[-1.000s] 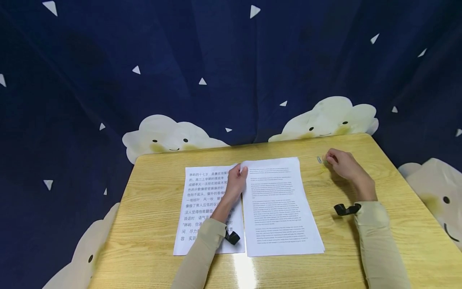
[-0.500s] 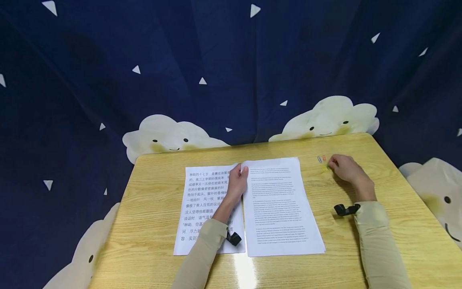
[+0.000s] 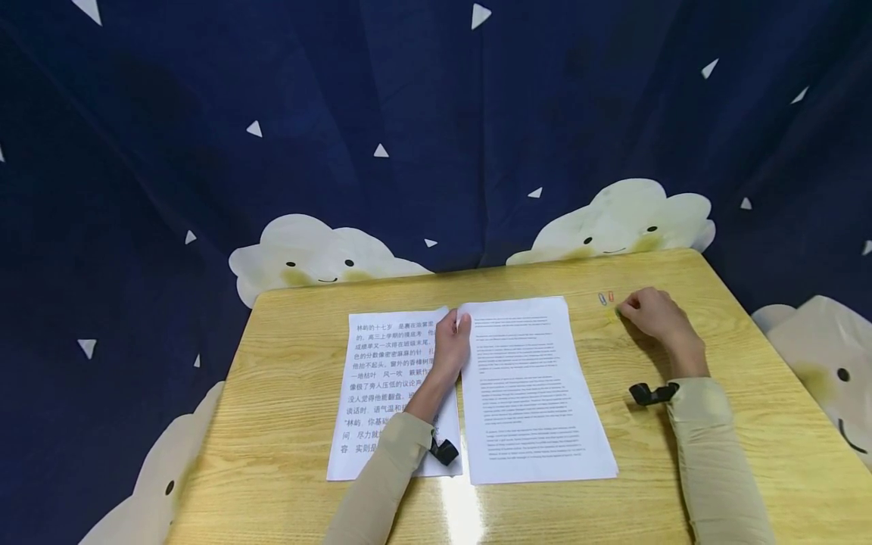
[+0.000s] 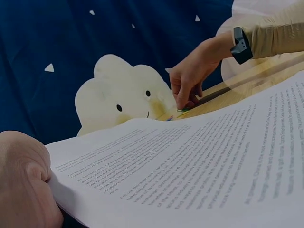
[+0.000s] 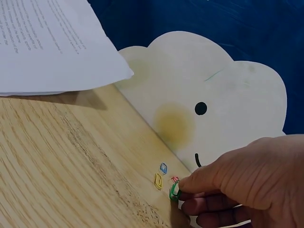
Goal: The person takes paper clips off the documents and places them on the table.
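Note:
My left hand (image 3: 451, 347) grips the upper left edge of a stack of printed paper sheets (image 3: 538, 393), thumb on top. In the left wrist view this edge is raised and the sheets bow. At the back right of the table, my right hand (image 3: 655, 314) has its thumb and fingertips on a green paper clip (image 5: 174, 191), low over the wood; part of the clip is hidden behind the thumb. Right beside it lie a yellow paper clip (image 5: 158, 181), a blue one (image 5: 163, 168) and a red one (image 5: 175, 179).
Another printed sheet (image 3: 381, 371), in larger Chinese characters, lies left of the stack, partly under my left forearm. The wooden table (image 3: 279, 424) ends at the back against a dark blue curtain (image 3: 436, 136) with cloud shapes.
My right hand has drawn back slightly from the red and blue paper clips to the green one. My left hand keeps its grip on the stack, shifting slightly right.

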{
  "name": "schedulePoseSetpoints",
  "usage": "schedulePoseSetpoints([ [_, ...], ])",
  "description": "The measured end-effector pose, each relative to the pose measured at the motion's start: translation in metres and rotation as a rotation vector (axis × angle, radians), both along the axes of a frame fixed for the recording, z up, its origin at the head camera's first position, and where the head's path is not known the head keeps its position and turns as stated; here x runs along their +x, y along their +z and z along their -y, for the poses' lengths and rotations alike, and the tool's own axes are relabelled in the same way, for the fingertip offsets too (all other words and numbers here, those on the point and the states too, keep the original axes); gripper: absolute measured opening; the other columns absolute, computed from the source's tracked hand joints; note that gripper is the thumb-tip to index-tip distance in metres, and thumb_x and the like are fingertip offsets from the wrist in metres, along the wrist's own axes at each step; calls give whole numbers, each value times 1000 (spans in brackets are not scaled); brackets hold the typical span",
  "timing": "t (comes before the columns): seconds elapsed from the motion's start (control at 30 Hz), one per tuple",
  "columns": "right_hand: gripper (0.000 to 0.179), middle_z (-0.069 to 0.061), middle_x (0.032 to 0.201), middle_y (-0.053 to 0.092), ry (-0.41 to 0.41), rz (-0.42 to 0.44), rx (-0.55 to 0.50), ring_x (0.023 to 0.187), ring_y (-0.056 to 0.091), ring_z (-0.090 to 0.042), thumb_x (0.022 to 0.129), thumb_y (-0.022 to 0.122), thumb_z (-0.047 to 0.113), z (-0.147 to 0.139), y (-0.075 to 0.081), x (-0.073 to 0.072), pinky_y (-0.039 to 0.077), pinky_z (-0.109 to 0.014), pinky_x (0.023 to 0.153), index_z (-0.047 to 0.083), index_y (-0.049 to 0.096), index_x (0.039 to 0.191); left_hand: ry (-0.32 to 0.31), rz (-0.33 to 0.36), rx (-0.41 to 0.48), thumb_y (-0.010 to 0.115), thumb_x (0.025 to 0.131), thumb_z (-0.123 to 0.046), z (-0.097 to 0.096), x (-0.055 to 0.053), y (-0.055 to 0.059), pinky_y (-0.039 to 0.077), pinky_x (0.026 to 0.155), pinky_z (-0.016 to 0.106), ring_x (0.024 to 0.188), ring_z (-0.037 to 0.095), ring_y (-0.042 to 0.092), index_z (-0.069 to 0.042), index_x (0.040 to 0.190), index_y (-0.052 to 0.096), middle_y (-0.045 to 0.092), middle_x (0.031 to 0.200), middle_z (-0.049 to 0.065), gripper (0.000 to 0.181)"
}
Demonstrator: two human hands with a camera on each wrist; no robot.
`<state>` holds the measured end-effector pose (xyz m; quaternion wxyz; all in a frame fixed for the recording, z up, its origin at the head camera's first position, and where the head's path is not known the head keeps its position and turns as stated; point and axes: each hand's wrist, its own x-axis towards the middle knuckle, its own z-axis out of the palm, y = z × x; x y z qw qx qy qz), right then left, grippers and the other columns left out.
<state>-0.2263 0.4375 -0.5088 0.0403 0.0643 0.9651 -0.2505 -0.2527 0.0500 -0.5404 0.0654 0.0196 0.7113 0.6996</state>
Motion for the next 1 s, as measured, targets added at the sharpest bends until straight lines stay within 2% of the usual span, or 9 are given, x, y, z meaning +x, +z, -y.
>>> schedulePoseSetpoints([
  [0.2, 31, -8, 72, 61, -19, -13, 9, 65, 52, -24, 104, 59, 21, 2, 1, 1, 37, -36, 57, -6, 74, 95, 11, -18, 15, 51, 111, -18, -4, 1, -5, 49, 81, 28, 90, 25, 64, -1, 122, 68, 70, 103, 20, 28],
  [0.4, 31, -6, 67, 57, -34, -21, 18, 62, 50, -23, 103, 60, 21, 4, 5, 3, 36, -36, 56, -4, 75, 91, 17, -31, 3, 50, 111, -18, -5, 1, -9, 49, 81, 28, 87, 20, 63, 0, 122, 68, 69, 100, 18, 28],
  [0.5, 30, -5, 65, 56, -31, -26, 17, 61, 50, -23, 102, 60, 20, 5, 6, 5, 36, -36, 55, -2, 75, 89, 20, -43, -5, 49, 111, -17, -5, 2, -9, 49, 84, 29, 90, 19, 62, 1, 121, 68, 68, 100, 17, 27],
  [0.6, 30, -4, 66, 56, -26, -31, 1, 61, 50, -23, 101, 60, 20, 5, 5, 6, 37, -36, 55, -3, 75, 90, 21, -53, 0, 46, 112, -15, -4, 4, -6, 48, 87, 33, 95, 27, 62, 3, 121, 67, 66, 103, 21, 29],
  [0.73, 32, -4, 65, 53, -16, -33, -23, 61, 49, -23, 103, 58, 21, 2, 4, 7, 37, -36, 56, -2, 74, 88, 22, -60, -3, 47, 112, -15, -5, 5, -5, 48, 88, 35, 95, 26, 61, 2, 124, 66, 66, 102, 19, 29],
  [0.83, 32, -7, 70, 58, -7, -31, -27, 64, 50, -23, 105, 56, 21, 0, 4, 8, 38, -36, 58, -2, 73, 91, 27, -83, -23, 49, 111, -15, -4, 5, -6, 49, 93, 35, 97, 20, 61, 0, 129, 65, 67, 106, 14, 29],
  [0.93, 32, -14, 82, 66, -1, -29, -25, 70, 55, -26, 106, 56, 21, 2, 5, 8, 42, -37, 61, -5, 73, 100, 29, -129, -41, 50, 110, -12, -2, 5, -6, 49, 96, 36, 101, 22, 63, 1, 136, 61, 69, 113, 17, 31],
  [1.0, 31, -18, 91, 69, 4, -34, -21, 76, 58, -28, 106, 56, 21, 3, 6, 7, 45, -39, 65, -6, 72, 105, 26, -167, -45, 52, 109, -8, -1, 5, -6, 50, 90, 33, 95, 22, 63, 1, 140, 58, 69, 110, 21, 33],
])
